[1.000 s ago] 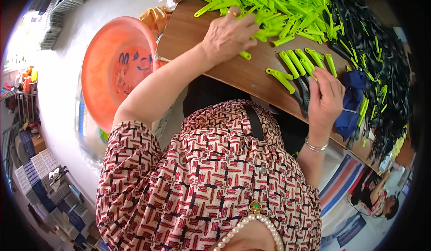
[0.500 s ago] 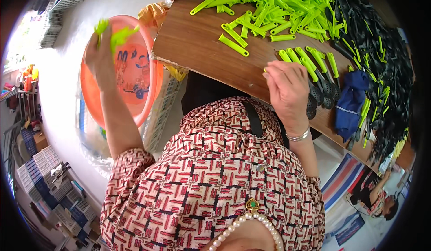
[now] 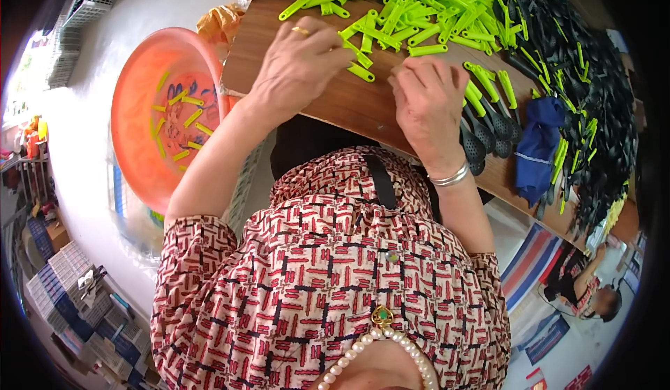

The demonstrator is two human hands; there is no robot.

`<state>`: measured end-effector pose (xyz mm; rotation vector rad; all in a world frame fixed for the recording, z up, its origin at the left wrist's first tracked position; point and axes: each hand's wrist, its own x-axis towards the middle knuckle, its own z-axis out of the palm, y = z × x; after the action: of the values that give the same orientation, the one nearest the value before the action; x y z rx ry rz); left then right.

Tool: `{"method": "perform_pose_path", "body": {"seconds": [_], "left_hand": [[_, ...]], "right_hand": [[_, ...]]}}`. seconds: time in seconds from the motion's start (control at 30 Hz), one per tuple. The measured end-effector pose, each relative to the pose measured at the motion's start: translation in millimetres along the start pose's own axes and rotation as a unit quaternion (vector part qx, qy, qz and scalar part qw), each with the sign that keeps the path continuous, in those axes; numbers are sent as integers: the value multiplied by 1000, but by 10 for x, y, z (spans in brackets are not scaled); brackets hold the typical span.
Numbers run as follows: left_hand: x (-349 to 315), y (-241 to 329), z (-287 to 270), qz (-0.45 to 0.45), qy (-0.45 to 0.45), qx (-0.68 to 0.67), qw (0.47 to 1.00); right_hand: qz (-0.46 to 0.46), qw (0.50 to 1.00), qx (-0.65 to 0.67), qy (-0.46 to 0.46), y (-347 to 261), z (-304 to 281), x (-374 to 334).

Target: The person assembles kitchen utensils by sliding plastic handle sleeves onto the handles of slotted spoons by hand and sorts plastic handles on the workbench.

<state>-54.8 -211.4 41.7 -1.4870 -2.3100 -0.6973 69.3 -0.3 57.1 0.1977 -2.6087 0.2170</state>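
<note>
Both hands rest on a wooden counter: left hand fingers curled over green plastic pieces, right hand flat, holding nothing visible. An orange basin sits on the pale floor at 9 o'clock.

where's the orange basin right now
In the head view the orange basin sits low at the person's left, beside the left edge of the wooden table, with a few lime-green plastic pieces lying inside it.
</note>
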Motion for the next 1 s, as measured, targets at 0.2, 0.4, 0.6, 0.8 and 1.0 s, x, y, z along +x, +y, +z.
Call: {"method": "perform_pose_path", "body": {"seconds": [0.2,0.4,0.6,0.8,1.0], "left_hand": [[275,-129,48,13,-101,20,995],[201,-256,48,-34,-43,24,998],[278,259,58,-98,-6,-114,989],[249,622,187,-31,-64,-144,987],[310,681,286,-7,-76,-104,992]], "right_hand": [[134,988,-32,70,526,-459,-463],[223,970,-15,94,595,-549,-985],[147,988,-40,-18,325,-481,-858],[128,986,-54,-94,301,-439,-820],[106,992,-38,-60,630,-454,-908]]}}
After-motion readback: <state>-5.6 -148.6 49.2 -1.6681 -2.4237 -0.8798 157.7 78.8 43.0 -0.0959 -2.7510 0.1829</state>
